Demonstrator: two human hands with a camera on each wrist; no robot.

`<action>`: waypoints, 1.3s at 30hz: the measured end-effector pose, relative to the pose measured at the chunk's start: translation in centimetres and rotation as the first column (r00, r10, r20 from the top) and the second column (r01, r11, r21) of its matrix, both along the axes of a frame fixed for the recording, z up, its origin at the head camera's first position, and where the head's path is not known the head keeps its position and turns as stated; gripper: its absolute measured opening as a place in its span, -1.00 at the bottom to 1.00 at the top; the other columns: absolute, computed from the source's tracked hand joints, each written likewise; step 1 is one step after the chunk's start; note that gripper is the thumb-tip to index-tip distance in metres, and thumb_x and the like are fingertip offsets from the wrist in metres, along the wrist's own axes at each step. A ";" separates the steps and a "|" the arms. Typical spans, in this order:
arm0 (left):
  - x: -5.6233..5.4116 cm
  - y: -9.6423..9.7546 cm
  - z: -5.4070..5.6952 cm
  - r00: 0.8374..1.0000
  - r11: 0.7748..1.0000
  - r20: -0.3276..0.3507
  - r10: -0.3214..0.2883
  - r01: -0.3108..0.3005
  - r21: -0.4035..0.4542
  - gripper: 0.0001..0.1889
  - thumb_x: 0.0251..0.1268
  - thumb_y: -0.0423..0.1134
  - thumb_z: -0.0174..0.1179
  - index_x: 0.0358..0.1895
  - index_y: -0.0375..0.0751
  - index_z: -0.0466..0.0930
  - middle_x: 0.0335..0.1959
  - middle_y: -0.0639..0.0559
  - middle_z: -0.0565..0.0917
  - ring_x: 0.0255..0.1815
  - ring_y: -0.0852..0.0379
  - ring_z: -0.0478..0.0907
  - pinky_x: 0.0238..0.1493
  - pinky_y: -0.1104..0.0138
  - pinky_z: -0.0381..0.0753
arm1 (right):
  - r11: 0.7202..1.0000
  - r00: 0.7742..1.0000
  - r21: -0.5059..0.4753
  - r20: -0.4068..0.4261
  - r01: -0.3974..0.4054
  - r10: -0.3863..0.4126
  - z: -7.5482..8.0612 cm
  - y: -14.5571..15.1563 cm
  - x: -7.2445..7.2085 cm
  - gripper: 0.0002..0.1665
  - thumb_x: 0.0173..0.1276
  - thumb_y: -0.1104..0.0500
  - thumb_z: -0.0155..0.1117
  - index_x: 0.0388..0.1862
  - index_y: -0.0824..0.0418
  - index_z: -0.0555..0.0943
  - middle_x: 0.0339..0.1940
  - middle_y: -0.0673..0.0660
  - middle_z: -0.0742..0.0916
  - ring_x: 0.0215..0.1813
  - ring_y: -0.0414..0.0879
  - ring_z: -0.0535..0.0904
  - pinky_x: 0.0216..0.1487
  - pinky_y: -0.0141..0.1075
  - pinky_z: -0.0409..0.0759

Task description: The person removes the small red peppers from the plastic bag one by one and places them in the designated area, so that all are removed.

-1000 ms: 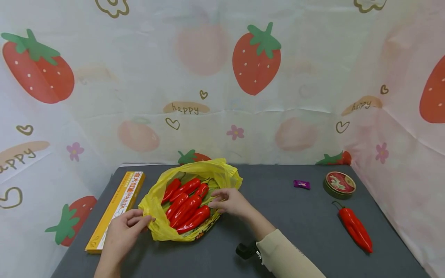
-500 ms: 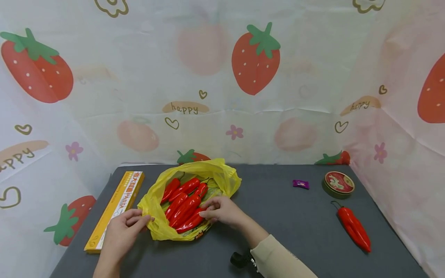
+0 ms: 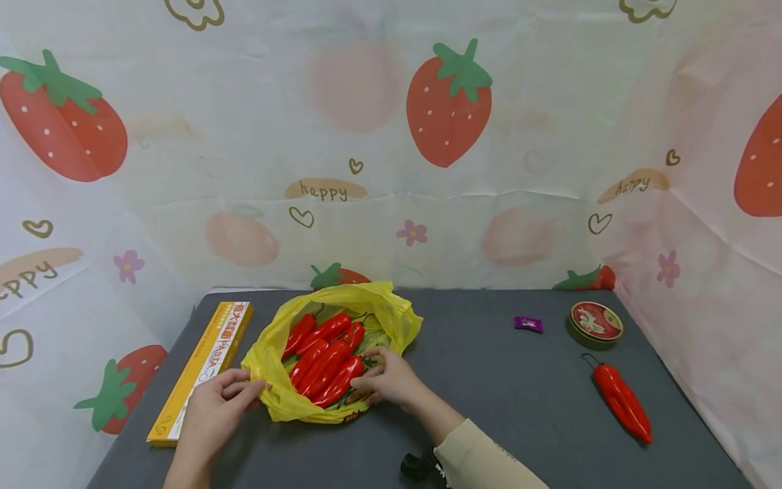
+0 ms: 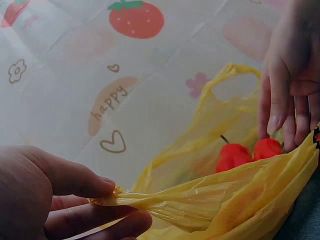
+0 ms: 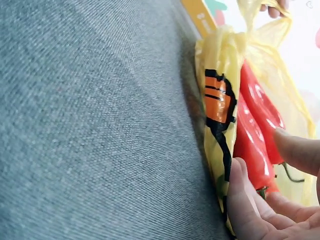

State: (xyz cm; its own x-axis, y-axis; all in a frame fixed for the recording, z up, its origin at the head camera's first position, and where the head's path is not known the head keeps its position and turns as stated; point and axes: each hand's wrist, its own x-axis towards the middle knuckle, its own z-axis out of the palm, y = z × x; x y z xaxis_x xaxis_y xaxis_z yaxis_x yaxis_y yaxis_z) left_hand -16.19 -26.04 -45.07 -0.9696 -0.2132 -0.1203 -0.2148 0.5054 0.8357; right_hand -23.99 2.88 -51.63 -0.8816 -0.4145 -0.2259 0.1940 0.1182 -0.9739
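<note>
Bag of thin yellow plastic (image 3: 287,406), glossy long red peppers (image 3: 324,370) inside, L of centre on dark grey fabric-like tabletop (image 3: 519,414).
L hand (image 3: 210,413) pinches its L rim, thumb vs. fingers; film prob. v. light, floppy, easily torn, so best held by gathered folds. Peppers prob. light, firm, slick; take round thick body, not thin stem. R hand (image 3: 394,380) at R rim, fingers loose & apart, nothing visibly gripped; contact w/ nearest pepper can't tell. Tabletop flat, matte; pale strawberry-print sheet (image 3: 360,149) hangs behind & both sides.
</note>
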 end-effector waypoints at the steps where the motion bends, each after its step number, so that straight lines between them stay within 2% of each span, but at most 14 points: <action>1: 0.0 0.0 0.0 1.000 1.000 0.001 -0.001 0.001 -0.001 -0.55 0.36 -0.10 0.33 0.11 -0.41 0.59 -0.27 -0.03 0.83 -0.37 0.19 0.71 -0.31 0.45 0.64 | 1.000 1.000 0.004 0.000 0.000 0.000 -0.1 0.0 -0.1 -0.15 0.31 0.21 0.46 0.49 0.28 0.26 -0.21 0.23 0.77 -0.16 0.17 0.76 -0.27 -0.07 0.76; 5: -0.1 0.1 -0.1 1.000 1.000 0.005 -0.002 0.002 -0.007 -0.55 0.36 -0.10 0.33 0.10 -0.41 0.59 -0.27 -0.04 0.82 -0.38 0.19 0.71 -0.32 0.47 0.63 | 1.000 1.000 0.025 0.007 -0.008 0.008 -0.5 -0.2 -0.6 0.00 0.29 0.17 0.48 0.61 0.11 0.17 -0.26 0.28 0.78 -0.28 0.07 0.75 -0.38 -0.11 0.75; 8: -0.2 0.1 -0.1 1.000 1.000 0.006 -0.003 0.003 -0.011 -0.56 0.36 -0.10 0.33 0.10 -0.42 0.59 -0.27 -0.05 0.82 -0.38 0.18 0.71 -0.33 0.48 0.62 | 0.999 1.000 0.048 0.018 -0.019 0.018 -0.7 -0.2 -0.9 -0.01 0.28 0.14 0.50 0.60 0.04 0.21 -0.31 0.30 0.77 -0.36 0.02 0.72 -0.45 -0.14 0.74; 17: -0.2 0.2 0.0 1.000 1.000 0.014 0.005 -0.005 -0.015 -0.55 0.36 -0.09 0.33 0.10 -0.41 0.60 -0.26 -0.07 0.82 -0.37 0.16 0.70 -0.32 0.47 0.63 | 0.998 1.000 0.067 0.016 -0.020 0.019 -1.0 -0.4 -0.9 -0.31 0.26 0.21 0.50 0.36 0.24 0.50 -0.42 0.20 0.69 -0.48 -0.06 0.65 -0.46 -0.19 0.72; 24: -0.2 0.2 0.0 1.000 1.000 0.018 0.007 -0.007 -0.011 -0.56 0.36 -0.07 0.33 0.09 -0.38 0.61 -0.26 -0.04 0.82 -0.36 0.16 0.71 -0.30 0.46 0.65 | 0.999 1.000 0.037 0.020 -0.007 0.007 -1.2 -0.2 -0.9 -0.42 0.26 0.19 0.51 0.24 0.25 0.56 -0.33 0.20 0.72 -0.44 -0.06 0.71 -0.40 -0.15 0.75; 30: -0.2 0.2 0.1 1.000 1.000 0.010 -0.001 0.001 -0.002 -0.55 0.36 -0.07 0.34 0.09 -0.39 0.60 -0.26 -0.04 0.82 -0.37 0.16 0.70 -0.30 0.45 0.65 | 1.000 1.000 -0.002 0.020 0.004 -0.004 -1.0 0.0 -1.1 -0.42 0.29 0.24 0.47 0.24 0.34 0.50 -0.17 0.28 0.70 -0.35 0.04 0.76 -0.33 -0.10 0.77; 34: -0.2 0.1 0.1 1.000 1.000 0.010 0.000 0.000 0.005 -0.53 0.34 -0.07 0.35 0.10 -0.41 0.60 -0.26 -0.06 0.82 -0.38 0.17 0.70 -0.31 0.44 0.66 | 0.999 1.000 -0.036 0.020 0.019 -0.018 -0.8 0.0 -1.2 -0.43 0.32 0.30 0.42 0.27 0.37 0.45 -0.05 0.30 0.63 -0.25 0.08 0.76 -0.20 -0.10 0.77; 39: -0.3 0.0 0.0 1.000 1.000 0.018 0.003 -0.003 0.007 -0.52 0.35 -0.06 0.34 0.11 -0.41 0.59 -0.25 -0.06 0.82 -0.37 0.18 0.69 -0.31 0.46 0.65 | 0.995 0.999 -0.086 0.004 0.053 -0.052 -0.3 0.3 -1.3 -0.44 0.36 0.32 0.38 0.29 0.41 0.45 -0.05 0.30 0.59 -0.16 0.06 0.74 -0.07 -0.07 0.75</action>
State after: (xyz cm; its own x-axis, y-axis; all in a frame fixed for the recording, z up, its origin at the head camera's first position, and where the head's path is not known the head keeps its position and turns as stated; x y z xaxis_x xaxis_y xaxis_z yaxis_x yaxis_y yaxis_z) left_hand -16.44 -26.07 -45.11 -0.9666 -0.2149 -0.1394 -0.2314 0.4990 0.8351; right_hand -25.29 3.14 -51.94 -0.9022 -0.3857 -0.1932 0.1998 0.0231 -0.9796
